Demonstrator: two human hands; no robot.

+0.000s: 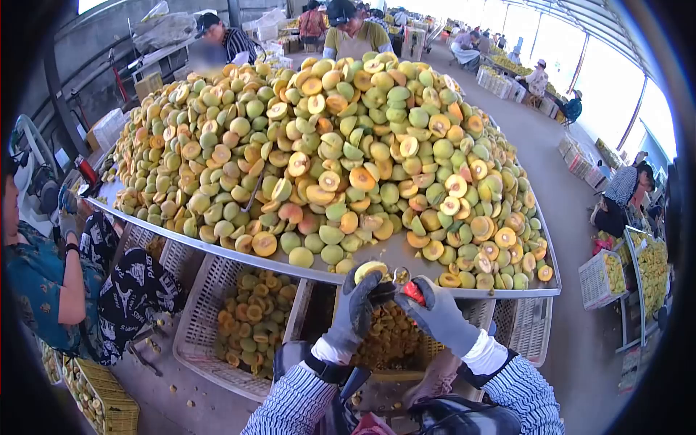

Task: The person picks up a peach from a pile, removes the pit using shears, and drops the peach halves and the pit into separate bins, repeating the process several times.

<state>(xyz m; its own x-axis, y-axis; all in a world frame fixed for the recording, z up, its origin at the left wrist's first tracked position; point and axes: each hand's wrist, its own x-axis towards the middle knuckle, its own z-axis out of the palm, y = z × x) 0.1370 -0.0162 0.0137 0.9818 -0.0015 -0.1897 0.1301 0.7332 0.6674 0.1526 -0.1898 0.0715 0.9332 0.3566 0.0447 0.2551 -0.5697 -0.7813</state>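
Observation:
My left hand (348, 315), in a grey glove with dark fingers, is closed around an apricot half (371, 270) at the table's front edge. Just to its right, my right hand (439, 317), gloved alike, grips a pitting tool (414, 293) by its red handle. The tool's small metal loop points up beside the fruit. Beyond both hands, a big heap of apricots (333, 156), many cut in half with stones showing, covers the metal-rimmed table (217, 249). Under my hands lies a mass of brownish-orange scraps or stones (395, 326).
Below the table edge, a white plastic crate (194, 308) holds apricot halves, and a yellow crate (109, 391) stands lower left. A person in a teal shirt (36, 272) sits close at left. Others work behind the heap. At right stands another fruit-laden table (649, 272).

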